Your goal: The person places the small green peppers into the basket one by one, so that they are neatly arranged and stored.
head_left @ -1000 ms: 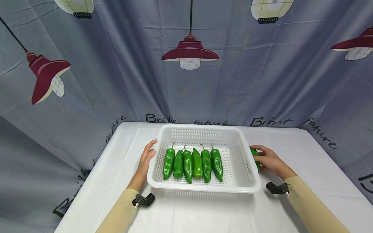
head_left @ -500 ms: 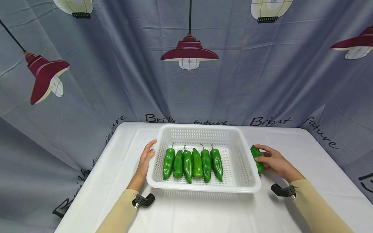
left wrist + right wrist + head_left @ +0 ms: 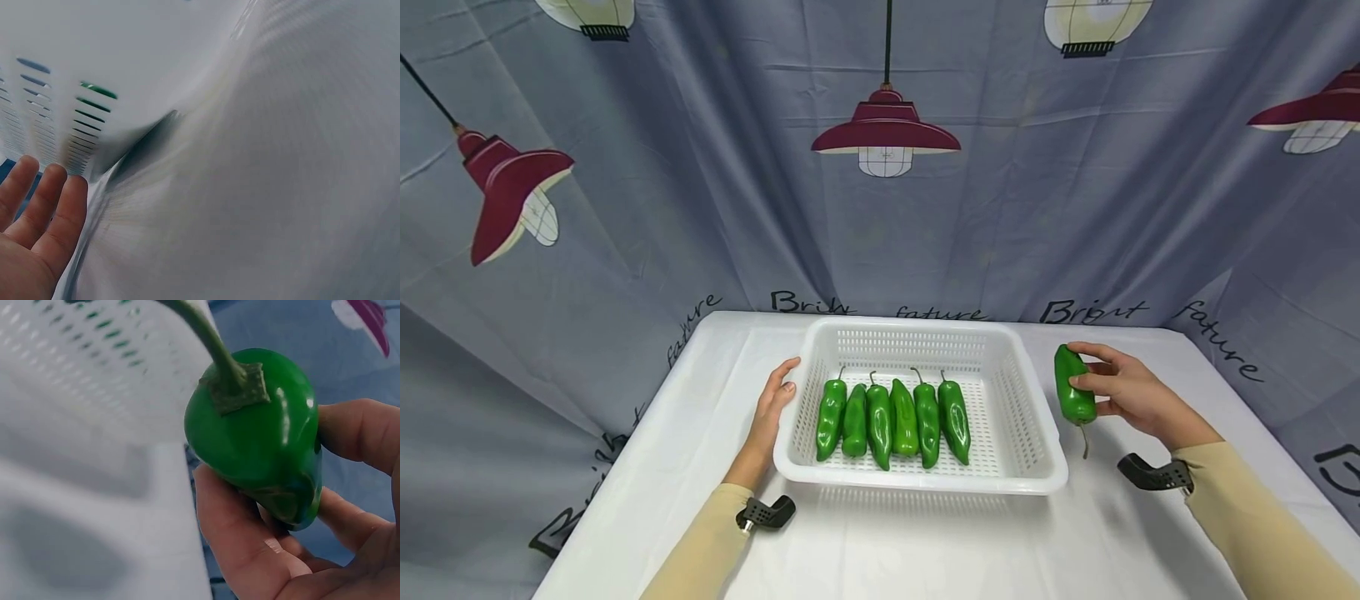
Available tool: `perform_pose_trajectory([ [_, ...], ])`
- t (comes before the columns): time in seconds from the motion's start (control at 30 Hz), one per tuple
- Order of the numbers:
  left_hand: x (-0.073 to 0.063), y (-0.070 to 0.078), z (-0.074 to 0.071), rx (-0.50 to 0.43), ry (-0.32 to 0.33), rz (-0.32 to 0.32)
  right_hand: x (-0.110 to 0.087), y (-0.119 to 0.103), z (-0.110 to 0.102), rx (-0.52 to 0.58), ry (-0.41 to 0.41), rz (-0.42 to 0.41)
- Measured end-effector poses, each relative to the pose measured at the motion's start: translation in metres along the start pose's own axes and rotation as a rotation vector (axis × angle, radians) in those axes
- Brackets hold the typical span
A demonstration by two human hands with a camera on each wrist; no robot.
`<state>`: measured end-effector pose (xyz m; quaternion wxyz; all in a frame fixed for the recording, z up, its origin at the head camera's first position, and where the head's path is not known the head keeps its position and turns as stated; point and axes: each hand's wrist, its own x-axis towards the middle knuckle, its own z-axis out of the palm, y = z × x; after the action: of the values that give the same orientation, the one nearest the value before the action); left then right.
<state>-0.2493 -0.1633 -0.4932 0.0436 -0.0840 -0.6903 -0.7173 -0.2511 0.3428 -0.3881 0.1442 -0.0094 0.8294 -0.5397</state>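
Observation:
My right hand pinches a glossy green pepper between thumb and fingers, raised over the table just right of the basket. Its stem hangs down toward me in the head view, and fills the top of the right wrist view. A white plastic basket with slotted walls stands in the middle. Several green peppers lie side by side in it, most with stems pointing away from me. Beside the basket's left wall is my left hand; in the left wrist view its straight fingers reach the slotted side.
A white cloth covers the table. Behind it hangs a blue-grey curtain printed with lamps and lettering. The right part of the basket floor shows bare beside the peppers. Each wrist carries a black camera mount.
My right hand has lifted the pepper up from beside the basket's right wall and moved it a little right, with its stem coming into sight. The left hand stays at the left wall.

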Motion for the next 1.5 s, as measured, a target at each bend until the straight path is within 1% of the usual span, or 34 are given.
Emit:
perform_pose_trajectory([
  [0.17, -0.001, 0.000, -0.001, 0.002, -0.007, 0.002, -0.004, -0.022, 0.004, -0.027, -0.017, -0.015],
  [0.33, -0.001, 0.000, -0.002, 0.011, -0.003, -0.007, -0.005, -0.038, 0.011, -0.048, -0.029, -0.016],
  [0.73, 0.000, -0.002, -0.002, 0.003, -0.003, 0.006, 0.001, -0.063, 0.028, -0.057, -0.078, -0.019],
  [0.9, 0.000, -0.002, -0.002, 0.007, -0.003, 0.002, 0.007, -0.068, 0.039, -0.074, -0.101, -0.021],
  [1.13, -0.001, -0.003, -0.001, 0.011, 0.002, 0.013, 0.014, -0.068, 0.052, -0.089, -0.131, -0.021],
  [1.33, -0.001, -0.002, 0.000, -0.003, -0.007, 0.025, 0.018, -0.069, 0.061, -0.100, -0.139, -0.002],
  [1.5, -0.001, 0.000, 0.000, 0.011, -0.001, 0.016, 0.023, -0.070, 0.069, -0.134, -0.161, 0.014],
])
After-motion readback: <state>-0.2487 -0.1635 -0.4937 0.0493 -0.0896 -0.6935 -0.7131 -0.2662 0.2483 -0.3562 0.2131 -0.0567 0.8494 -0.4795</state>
